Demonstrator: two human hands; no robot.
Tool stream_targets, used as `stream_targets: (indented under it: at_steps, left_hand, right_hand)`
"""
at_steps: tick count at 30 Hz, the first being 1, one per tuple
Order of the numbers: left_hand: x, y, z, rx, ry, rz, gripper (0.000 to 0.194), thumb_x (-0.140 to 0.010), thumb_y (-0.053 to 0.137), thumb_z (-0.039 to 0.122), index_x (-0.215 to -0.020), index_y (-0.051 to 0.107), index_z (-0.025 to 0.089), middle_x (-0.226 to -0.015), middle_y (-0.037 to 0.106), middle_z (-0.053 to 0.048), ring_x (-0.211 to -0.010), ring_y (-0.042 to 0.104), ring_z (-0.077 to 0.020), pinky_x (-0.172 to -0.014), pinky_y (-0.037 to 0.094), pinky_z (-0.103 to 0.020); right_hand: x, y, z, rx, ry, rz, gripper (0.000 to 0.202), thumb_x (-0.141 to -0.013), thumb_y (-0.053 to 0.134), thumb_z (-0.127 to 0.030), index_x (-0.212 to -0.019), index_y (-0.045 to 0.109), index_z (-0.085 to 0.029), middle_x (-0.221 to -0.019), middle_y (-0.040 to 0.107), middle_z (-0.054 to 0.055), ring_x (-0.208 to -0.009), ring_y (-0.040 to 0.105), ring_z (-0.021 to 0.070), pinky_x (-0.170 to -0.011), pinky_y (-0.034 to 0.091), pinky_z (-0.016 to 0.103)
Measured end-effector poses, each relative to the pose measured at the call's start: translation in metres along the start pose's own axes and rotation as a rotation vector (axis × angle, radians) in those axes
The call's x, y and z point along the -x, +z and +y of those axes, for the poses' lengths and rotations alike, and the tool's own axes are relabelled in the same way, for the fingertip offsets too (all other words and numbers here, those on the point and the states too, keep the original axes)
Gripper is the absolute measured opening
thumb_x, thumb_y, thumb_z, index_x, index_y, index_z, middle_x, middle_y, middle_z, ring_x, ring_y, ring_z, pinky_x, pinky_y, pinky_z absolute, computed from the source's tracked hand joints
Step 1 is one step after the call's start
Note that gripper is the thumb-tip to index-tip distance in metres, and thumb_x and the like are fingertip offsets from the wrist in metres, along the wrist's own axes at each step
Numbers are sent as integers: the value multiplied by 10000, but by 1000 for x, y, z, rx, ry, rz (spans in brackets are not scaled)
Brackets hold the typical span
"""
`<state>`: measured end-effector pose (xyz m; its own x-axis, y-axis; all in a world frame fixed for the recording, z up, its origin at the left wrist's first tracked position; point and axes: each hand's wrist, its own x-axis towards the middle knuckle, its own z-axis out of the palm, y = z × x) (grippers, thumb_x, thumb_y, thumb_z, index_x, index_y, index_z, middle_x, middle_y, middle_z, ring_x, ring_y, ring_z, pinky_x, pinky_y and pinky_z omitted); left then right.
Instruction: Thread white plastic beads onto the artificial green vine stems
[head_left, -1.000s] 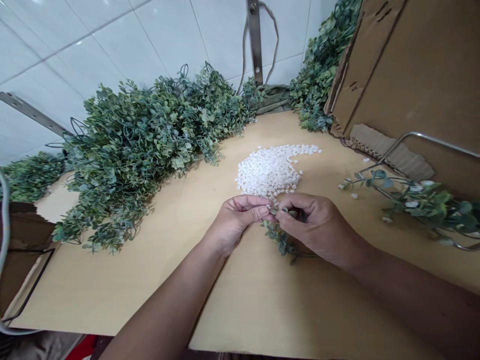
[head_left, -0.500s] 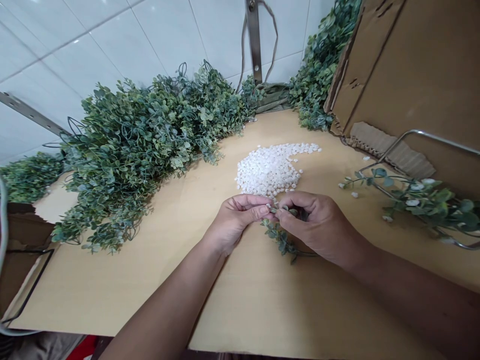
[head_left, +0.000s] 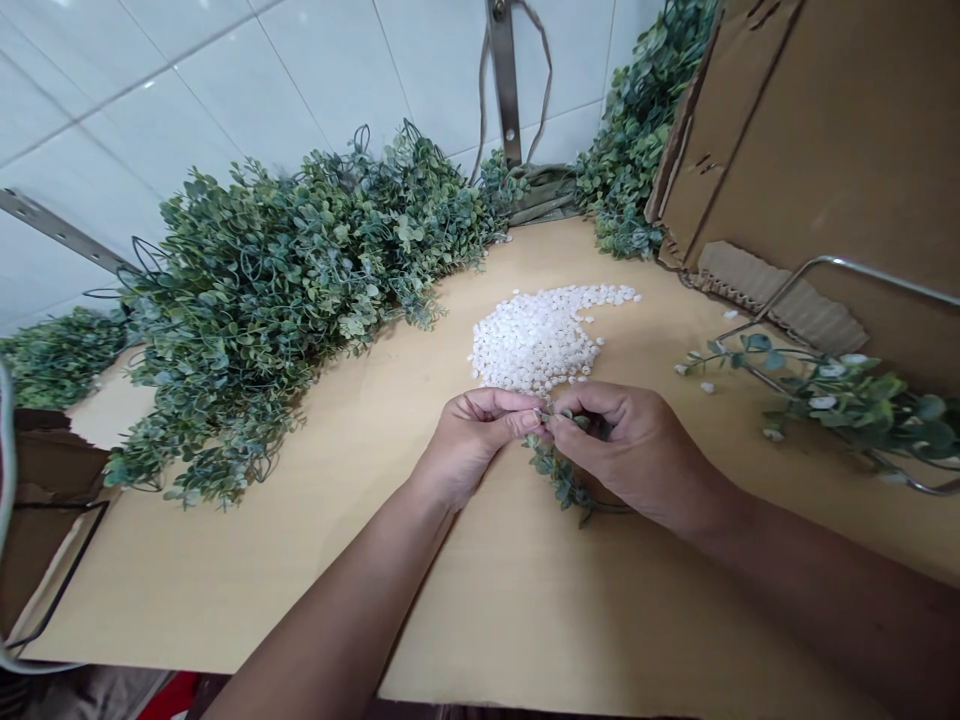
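- Sprig [head_left: 571, 492] — green, leafy, at the two hands, near side of the white pile, over the surface [head_left: 322, 560]. Leafy part droops below the fingertips, stem runs out under the right hand.
- Right hand [head_left: 626, 445]: narrow, thumb and finger pinching the sprig near its tip.
- Left hand [head_left: 476, 435]: narrow, thumb pressed to finger right at the sprig's tip, against the right fingertips. Can't tell what exactly sits in that pinch, too small.
- Pile [head_left: 525, 340]: small white pieces, just beyond the fingertips, thin tail trailing right.
- Branch [head_left: 892, 410]: right side, green leaves with some white pieces on it, next to a bent metal rod [head_left: 847, 262]. Loose white piece [head_left: 706, 387] near its tip.
- Foliage [head_left: 300, 260]: big heap, back left, by the tiled wall [head_left: 300, 70].
- Carton [head_left: 840, 150]: back right, torn lower edge, more greenery [head_left: 649, 130] just left of it.
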<state>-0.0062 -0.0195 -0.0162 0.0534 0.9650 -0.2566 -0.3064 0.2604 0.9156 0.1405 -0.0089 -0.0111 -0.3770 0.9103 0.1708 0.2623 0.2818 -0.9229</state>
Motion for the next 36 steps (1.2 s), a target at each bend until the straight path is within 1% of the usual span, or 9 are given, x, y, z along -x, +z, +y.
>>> stream_targets:
  at_steps: [5,11,13,16,20,24,27,32,36]
  left_hand:
    - [-2,5,-2,-28,32,34,234,-422,833,232,-581,684,146,-556,660,10,-541,571,-82,-611,468,-227]
    - [1,4,17,-240,177,59,274,-578,754,330,-776,693,151,-640,668,-6,-573,579,-104,-611,462,-243]
    - [5,-1,21,-326,167,55,315,-600,733,372,-819,691,149,-724,682,-22,-621,583,-108,-626,455,-238]
    - [9,-6,19,-407,72,-45,329,-596,736,376,-813,690,132,-749,685,-37,-682,577,-117,-674,441,-244]
    - [10,-4,13,-352,51,-123,300,-586,754,321,-809,680,135,-743,674,-27,-674,556,-103,-666,427,-235]
    - [8,-2,16,-277,82,-71,246,-538,783,303,-645,644,130,-546,587,24,-515,488,-65,-549,400,-209]
    - [8,-1,19,-232,111,-32,259,-535,784,311,-636,632,127,-514,593,16,-499,503,-72,-517,389,-203]
    - [12,6,19,-166,106,-31,232,-558,771,288,-632,626,123,-549,616,3,-515,527,-79,-537,410,-207]
    - [13,8,19,-143,153,-10,216,-566,764,278,-643,630,127,-576,618,1,-570,547,-94,-607,432,-225]
  right_hand:
    - [-1,1,2,42,16,32,197,-710,480,-217,-522,446,-173,-493,383,-31,-490,359,87,-456,309,223]
    - [-5,-2,3,-119,29,31,131,-769,491,-242,-685,552,-162,-601,551,10,-595,525,132,-542,409,238]
    - [-6,-4,5,-155,34,65,134,-780,494,-246,-690,545,-162,-628,574,18,-623,549,139,-580,430,250]
    - [-8,-7,8,-187,44,115,160,-785,496,-268,-677,534,-156,-656,592,33,-648,558,142,-616,448,264]
    - [-8,-10,7,-193,14,117,174,-785,493,-294,-702,540,-149,-664,585,32,-642,550,134,-618,450,260]
    - [-6,-14,-1,-112,26,81,160,-721,581,-315,-732,535,-162,-606,540,-14,-541,498,101,-510,409,217]
    - [-3,-13,-4,-50,44,-4,233,-645,661,-315,-785,546,-169,-606,540,-26,-517,493,102,-473,393,214]
    - [-1,-7,1,199,-215,23,123,-716,599,-205,-814,629,-137,-755,574,55,-714,550,164,-638,441,282]
    - [0,-8,5,162,-361,87,137,-771,565,-192,-855,653,-129,-779,575,76,-732,561,159,-666,456,282]
